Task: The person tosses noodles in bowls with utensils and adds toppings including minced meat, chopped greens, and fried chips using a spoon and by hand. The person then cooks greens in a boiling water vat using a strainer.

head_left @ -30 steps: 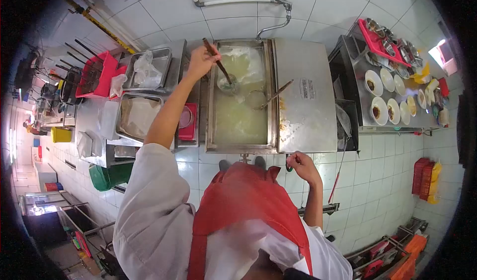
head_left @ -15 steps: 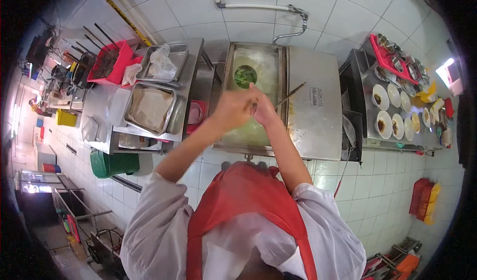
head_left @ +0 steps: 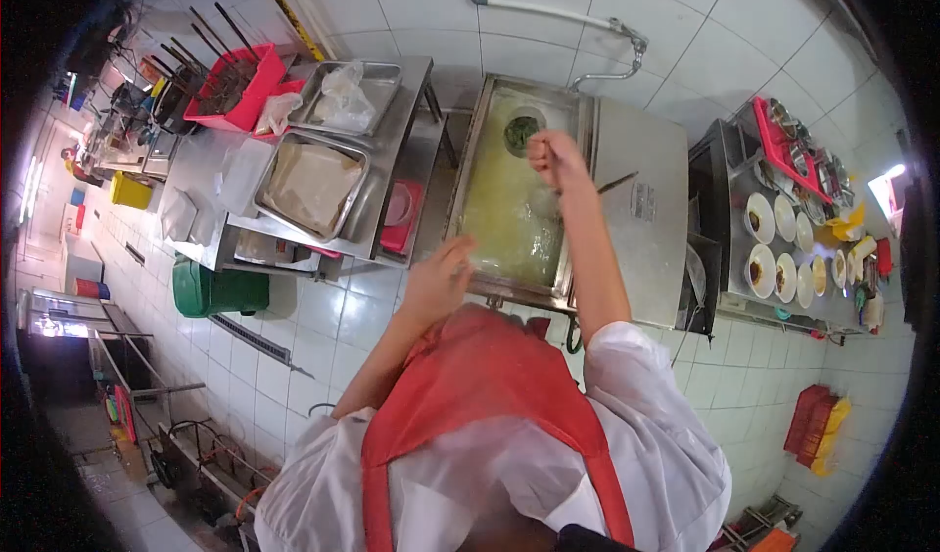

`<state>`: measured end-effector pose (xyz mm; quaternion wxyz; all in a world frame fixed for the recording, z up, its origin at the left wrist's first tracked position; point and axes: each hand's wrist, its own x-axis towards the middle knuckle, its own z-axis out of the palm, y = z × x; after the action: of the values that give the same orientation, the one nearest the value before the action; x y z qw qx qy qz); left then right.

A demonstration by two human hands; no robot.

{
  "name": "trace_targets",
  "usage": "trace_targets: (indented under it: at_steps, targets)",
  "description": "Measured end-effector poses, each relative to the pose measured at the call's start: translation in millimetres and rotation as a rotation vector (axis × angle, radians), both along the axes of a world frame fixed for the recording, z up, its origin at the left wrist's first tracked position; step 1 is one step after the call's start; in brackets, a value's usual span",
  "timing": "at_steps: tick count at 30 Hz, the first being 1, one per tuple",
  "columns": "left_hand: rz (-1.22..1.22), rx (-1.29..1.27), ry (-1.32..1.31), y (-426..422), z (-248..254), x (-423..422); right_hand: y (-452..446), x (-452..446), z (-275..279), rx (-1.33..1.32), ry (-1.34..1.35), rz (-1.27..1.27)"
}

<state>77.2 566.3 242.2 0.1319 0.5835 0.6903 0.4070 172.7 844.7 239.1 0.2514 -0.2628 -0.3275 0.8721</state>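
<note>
A round strainer (head_left: 513, 139) with leafy greens (head_left: 526, 131) in it sits at the back of a vat (head_left: 509, 214) of cloudy yellow-green liquid. Beside its rim, my right hand (head_left: 558, 160) is closed in a fist, apparently around the strainer's handle, which the fingers hide. My left hand (head_left: 441, 276) hovers near the vat's front left corner. Its fingers are loosely apart and slightly blurred, with nothing seen in them. A thin brown stick (head_left: 618, 183) lies across the edge of the steel cover to the right.
At left, a steel table (head_left: 387, 150) carries trays (head_left: 311, 188) and a red bin (head_left: 235, 92) of long-handled tools. A metal cover (head_left: 641, 248) adjoins the vat. Several white bowls (head_left: 760, 216) and a red tray (head_left: 783, 150) stand at right. A faucet (head_left: 627, 52) reaches over the vat's back.
My hands were together beside the strainer and have separated. The left came back toward my body; the right stayed by the strainer. The view has shifted and tilted slightly.
</note>
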Motion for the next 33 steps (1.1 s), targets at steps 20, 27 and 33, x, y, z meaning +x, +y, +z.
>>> trace_targets:
  at_steps: [20,27,33]
  targets:
    - [0.399,-0.077,-0.064,-84.0,-24.8,-33.4,56.1,8.8,199.2,0.679,-0.286,0.046]
    - [0.525,-0.068,-0.212,-89.7,-44.6,-16.2,113.7,-20.3,120.6,0.548,-0.272,0.159]
    - [0.582,-0.547,0.079,-203.4,-155.7,54.9,119.6,-2.7,148.2,0.48,-0.256,0.065]
